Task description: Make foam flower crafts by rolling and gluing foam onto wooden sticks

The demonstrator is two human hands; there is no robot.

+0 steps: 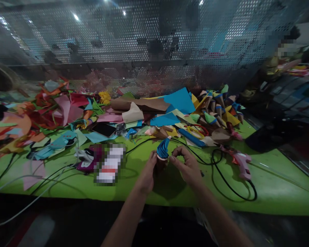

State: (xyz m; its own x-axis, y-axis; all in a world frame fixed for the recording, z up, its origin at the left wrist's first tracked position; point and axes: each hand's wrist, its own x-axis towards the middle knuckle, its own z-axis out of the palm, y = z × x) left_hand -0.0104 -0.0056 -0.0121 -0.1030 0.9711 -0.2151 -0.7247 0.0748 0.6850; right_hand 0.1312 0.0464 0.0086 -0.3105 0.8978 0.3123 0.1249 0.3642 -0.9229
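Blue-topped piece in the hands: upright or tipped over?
Roughly upright: the blue swirl is uppermost, its pale tip pointing up, leaning slightly right; left hand holds it.

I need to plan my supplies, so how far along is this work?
The piled cones at the back right look already formed. One blue-topped cone is in the left hand, the right hand close beside it. The blue sheet behind may be material left to use; how many cones remain, I can't tell.
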